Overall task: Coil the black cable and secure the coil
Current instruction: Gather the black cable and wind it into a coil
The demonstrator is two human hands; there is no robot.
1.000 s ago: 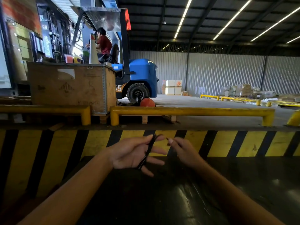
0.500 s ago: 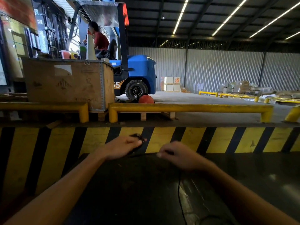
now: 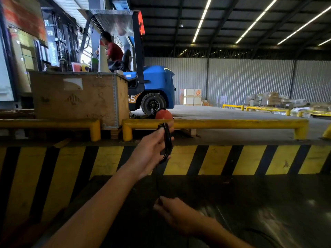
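Note:
My left hand [image 3: 150, 151] is raised in front of the striped barrier and grips several loops of the thin black cable [image 3: 167, 142], held upright. One strand of the cable runs straight down from the loops to my right hand [image 3: 174, 211], which is low over the dark surface and pinches the strand at its fingertips. More of the cable trails off toward the lower right, blurred and hard to follow.
A dark glossy table [image 3: 250, 203] lies below my hands. Behind it stands a yellow-black striped barrier [image 3: 223, 160], then yellow rails [image 3: 215, 123], a wooden crate [image 3: 78, 97] and a blue forklift [image 3: 155, 86] with a person in red seated on it.
My left hand has risen with the cable loops, now held upright. My right hand has dropped low and toward me, drawing a strand of cable taut between the hands.

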